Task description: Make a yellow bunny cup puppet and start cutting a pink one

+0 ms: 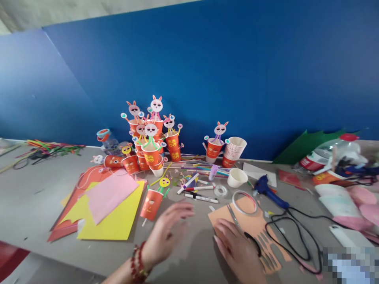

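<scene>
Rabbit-faced cups stand grouped at the back, faces and arms on: look done. Stacked cups, no faces attached: probably left to do. Yellow-faced cup looks assembled too; sits tilted just left of and beyond my left hand, apart from it. That hand's loose, holding nothing visible. My right hand, palm down over peach paper and scissors; grip hidden, can't tell.
</scene>
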Demonstrator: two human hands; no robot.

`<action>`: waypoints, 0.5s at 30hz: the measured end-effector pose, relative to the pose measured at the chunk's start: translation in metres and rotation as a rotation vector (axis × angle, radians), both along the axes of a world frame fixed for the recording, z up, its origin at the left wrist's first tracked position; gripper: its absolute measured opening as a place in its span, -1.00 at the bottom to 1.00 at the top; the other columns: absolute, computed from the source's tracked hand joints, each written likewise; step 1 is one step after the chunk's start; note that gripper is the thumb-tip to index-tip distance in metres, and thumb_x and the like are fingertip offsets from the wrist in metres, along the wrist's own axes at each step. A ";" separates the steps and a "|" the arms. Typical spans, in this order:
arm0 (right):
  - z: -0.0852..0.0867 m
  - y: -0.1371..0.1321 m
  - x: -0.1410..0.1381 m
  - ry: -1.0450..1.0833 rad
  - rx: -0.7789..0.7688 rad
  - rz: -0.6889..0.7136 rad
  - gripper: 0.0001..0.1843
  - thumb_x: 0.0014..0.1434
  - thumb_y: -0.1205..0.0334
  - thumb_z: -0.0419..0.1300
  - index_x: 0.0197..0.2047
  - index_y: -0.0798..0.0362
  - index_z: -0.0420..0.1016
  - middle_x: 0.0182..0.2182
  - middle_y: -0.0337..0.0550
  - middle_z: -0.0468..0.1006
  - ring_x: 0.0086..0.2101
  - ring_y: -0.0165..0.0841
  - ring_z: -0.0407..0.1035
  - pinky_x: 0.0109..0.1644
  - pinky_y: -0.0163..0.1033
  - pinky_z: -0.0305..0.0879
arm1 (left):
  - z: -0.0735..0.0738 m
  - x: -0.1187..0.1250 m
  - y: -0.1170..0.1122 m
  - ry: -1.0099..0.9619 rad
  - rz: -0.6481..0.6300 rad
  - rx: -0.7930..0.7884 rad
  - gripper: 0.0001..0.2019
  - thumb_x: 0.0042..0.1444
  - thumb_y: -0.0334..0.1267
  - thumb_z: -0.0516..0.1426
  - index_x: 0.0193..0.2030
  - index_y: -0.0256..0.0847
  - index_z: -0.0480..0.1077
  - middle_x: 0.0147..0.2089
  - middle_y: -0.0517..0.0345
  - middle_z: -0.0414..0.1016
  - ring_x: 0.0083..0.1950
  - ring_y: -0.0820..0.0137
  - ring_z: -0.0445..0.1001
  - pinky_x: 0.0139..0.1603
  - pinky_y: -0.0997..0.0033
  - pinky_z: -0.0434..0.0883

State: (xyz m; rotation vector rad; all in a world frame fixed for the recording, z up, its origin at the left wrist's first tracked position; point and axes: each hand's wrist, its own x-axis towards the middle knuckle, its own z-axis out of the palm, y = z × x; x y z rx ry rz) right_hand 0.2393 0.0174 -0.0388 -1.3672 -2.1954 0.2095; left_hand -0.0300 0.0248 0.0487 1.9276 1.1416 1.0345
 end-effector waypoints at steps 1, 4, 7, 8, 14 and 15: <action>0.001 0.000 -0.001 -0.012 0.010 0.000 -0.74 0.29 0.19 0.11 -0.02 -0.03 0.54 -0.02 -0.03 0.62 -0.03 -0.14 0.53 0.00 -0.07 0.52 | 0.005 -0.022 0.001 0.065 0.109 0.122 -0.76 0.31 -0.31 0.06 0.04 -0.08 0.47 0.16 0.02 0.49 0.20 0.25 0.45 0.25 0.17 0.38; 0.003 -0.001 -0.001 -0.028 0.045 -0.010 -0.75 0.29 0.21 0.10 -0.03 -0.02 0.54 -0.04 -0.03 0.63 -0.04 -0.14 0.55 -0.03 -0.07 0.54 | 0.001 -0.098 0.012 0.220 0.529 0.305 -0.77 0.32 -0.20 0.03 0.01 -0.15 0.43 0.12 -0.04 0.49 0.20 0.18 0.45 0.24 0.10 0.39; 0.000 0.000 0.000 -0.030 0.080 -0.018 -0.76 0.29 0.22 0.10 -0.05 -0.02 0.54 -0.06 -0.03 0.64 -0.08 -0.13 0.57 -0.09 -0.09 0.55 | -0.028 -0.166 0.018 0.555 0.831 0.103 -0.54 0.26 0.00 0.00 0.19 -0.22 0.30 0.23 -0.17 0.40 0.26 0.00 0.38 0.21 -0.05 0.38; -0.001 0.000 0.000 -0.029 0.093 -0.017 -0.76 0.28 0.22 0.10 -0.05 -0.02 0.53 -0.06 -0.03 0.64 -0.09 -0.13 0.57 -0.11 -0.10 0.56 | -0.040 -0.183 0.017 0.694 0.883 0.027 -0.45 0.23 0.04 0.00 0.24 -0.28 0.26 0.27 -0.26 0.36 0.29 -0.09 0.35 0.21 -0.13 0.36; -0.005 0.004 0.003 -0.055 0.140 -0.002 -0.76 0.28 0.20 0.11 -0.05 -0.02 0.55 -0.09 -0.03 0.66 -0.12 -0.14 0.59 -0.13 -0.14 0.56 | -0.081 -0.218 0.002 1.004 0.824 -0.148 -0.48 0.30 -0.04 -0.09 0.27 -0.30 0.25 0.31 -0.23 0.35 0.32 0.00 0.32 0.20 -0.02 0.34; -0.005 0.005 0.004 -0.061 0.141 0.001 -0.76 0.29 0.20 0.11 -0.05 -0.02 0.55 -0.09 -0.03 0.66 -0.12 -0.15 0.59 -0.14 -0.15 0.57 | -0.080 -0.217 0.001 1.025 0.812 -0.135 -0.53 0.32 -0.08 -0.11 0.23 -0.27 0.29 0.30 -0.19 0.37 0.30 0.02 0.35 0.17 0.01 0.36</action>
